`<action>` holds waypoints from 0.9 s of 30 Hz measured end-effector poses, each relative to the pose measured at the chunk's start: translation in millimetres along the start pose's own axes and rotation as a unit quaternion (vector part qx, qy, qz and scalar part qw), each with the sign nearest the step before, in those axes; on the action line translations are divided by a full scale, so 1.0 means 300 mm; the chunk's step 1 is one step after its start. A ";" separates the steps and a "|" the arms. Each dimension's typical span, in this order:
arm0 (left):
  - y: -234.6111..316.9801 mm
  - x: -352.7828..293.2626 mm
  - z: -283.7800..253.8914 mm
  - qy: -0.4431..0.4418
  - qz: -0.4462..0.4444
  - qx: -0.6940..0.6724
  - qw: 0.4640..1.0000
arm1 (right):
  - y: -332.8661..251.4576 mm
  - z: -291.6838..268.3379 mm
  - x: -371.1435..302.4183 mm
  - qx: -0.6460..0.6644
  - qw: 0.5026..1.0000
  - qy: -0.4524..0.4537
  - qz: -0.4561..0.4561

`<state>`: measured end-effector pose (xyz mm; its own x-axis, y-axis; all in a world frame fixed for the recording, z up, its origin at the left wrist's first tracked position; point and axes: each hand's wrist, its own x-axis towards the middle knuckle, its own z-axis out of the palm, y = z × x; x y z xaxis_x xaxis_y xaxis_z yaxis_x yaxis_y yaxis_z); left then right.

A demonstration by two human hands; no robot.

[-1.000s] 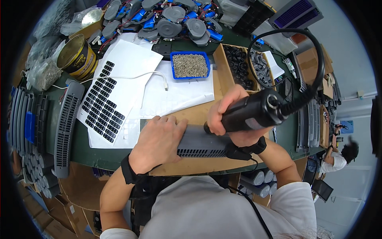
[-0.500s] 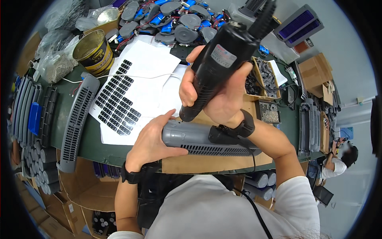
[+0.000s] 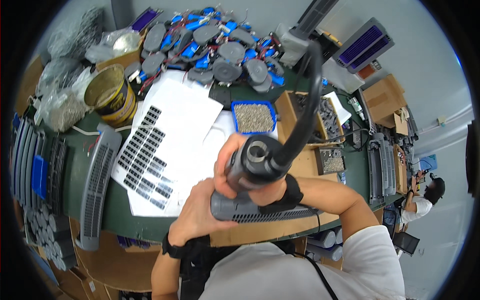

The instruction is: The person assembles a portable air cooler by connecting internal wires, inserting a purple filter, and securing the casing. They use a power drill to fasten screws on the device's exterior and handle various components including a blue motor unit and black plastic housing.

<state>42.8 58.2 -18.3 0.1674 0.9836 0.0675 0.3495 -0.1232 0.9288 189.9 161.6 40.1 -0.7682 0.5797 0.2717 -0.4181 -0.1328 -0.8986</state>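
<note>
My right hand [image 3: 228, 159] is wrapped round a black corded electric screwdriver [image 3: 257, 162], held upright with its hanging ring and cable end toward me. Beneath it lies a long grey plastic housing [image 3: 232, 209] with a slotted grille, resting across cardboard [image 3: 300, 170]. Gripping that housing by its left end is my left hand [image 3: 194, 212], the thumb along the near side and the fingers beyond. The screwdriver and my right hand hide its tip and part of the housing, so I cannot tell whether the tip touches it.
White sheets with black stickers [image 3: 146, 150] lie left of centre, beside a similar grey housing [image 3: 95, 187]. Beyond are a blue tray of screws [image 3: 254, 118], a yellow-black bucket [image 3: 111, 95] and piled grey parts with blue batteries [image 3: 226, 70]. Another person [image 3: 419, 206] works at far right.
The screwdriver has come down toward the housing and turned more upright. My left hand still grips the housing's left end. The blue screw tray, hidden before, now shows.
</note>
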 end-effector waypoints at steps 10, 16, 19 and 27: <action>-0.043 0.006 0.019 -0.006 0.026 -0.006 1.000 | 0.018 -0.006 -0.004 0.029 0.998 -0.043 -0.032; -0.004 0.015 0.015 -0.020 -0.040 0.027 0.999 | -0.178 -0.017 -0.018 -0.096 0.980 0.147 -0.092; -0.039 -0.014 0.021 -0.026 -0.049 0.020 0.998 | -0.391 -0.203 -0.116 -0.298 0.894 0.266 -0.202; 0.021 -0.025 0.043 0.031 0.085 0.118 0.989 | -0.534 -0.804 -0.870 -0.721 0.486 0.470 0.152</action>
<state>55.6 48.4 -17.6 0.1875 0.9511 0.2456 0.5280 -0.3084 0.7913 574.4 225.6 30.1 0.1573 0.9105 0.3824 0.9406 -0.0201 -0.3391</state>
